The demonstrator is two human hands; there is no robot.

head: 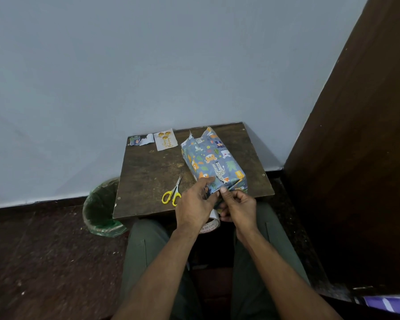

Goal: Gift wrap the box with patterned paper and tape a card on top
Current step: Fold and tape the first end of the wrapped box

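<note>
A box [214,161] wrapped in blue animal-patterned paper lies on the small dark wooden table [153,167], right of centre; its far end flaps stand unfolded. My left hand [195,204] holds the near end of the box, fingers curled against the paper. My right hand [237,204] pinches the paper fold at the near end with thumb and fingers. A tape roll [211,225] sits under my hands at the table's near edge, partly hidden. A white card [165,139] with gold decoration lies at the table's far side.
Yellow-handled scissors [172,192] lie left of my hands. Paper scraps [141,140] sit at the far left corner. A green-lined bin [102,209] stands on the floor left of the table. A dark wooden door [356,158] rises at the right.
</note>
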